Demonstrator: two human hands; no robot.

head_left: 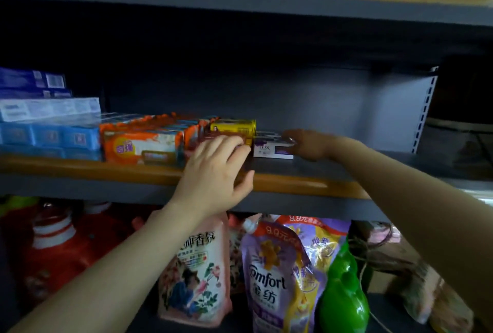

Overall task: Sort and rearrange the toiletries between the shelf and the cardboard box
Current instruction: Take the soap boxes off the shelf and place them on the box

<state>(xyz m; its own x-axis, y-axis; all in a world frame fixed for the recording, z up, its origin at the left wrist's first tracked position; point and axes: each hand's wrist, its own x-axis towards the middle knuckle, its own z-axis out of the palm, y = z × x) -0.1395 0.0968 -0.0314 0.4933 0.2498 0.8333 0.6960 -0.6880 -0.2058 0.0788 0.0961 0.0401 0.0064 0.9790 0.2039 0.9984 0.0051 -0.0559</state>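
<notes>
While the shelf (149, 172) carries its row of soap packs, orange (141, 146) at left, the left hand (213, 172) holds a dark brown box (226, 138) at the front edge, fingers curled over its top, thumb below. Beside it, the right hand (306, 144) touches the end of the white LUX soap box (272, 150); whether that grip is pinching I cannot tell. Best to seat the brown box flush between its 2 neighbours, steadying the LUX box so it does not skid.

Two bare forearms in frame, no sleeves showing; left hand (213, 172) centre, right hand (306, 144) centre-right, no rings, no watch, no gloves.
</notes>
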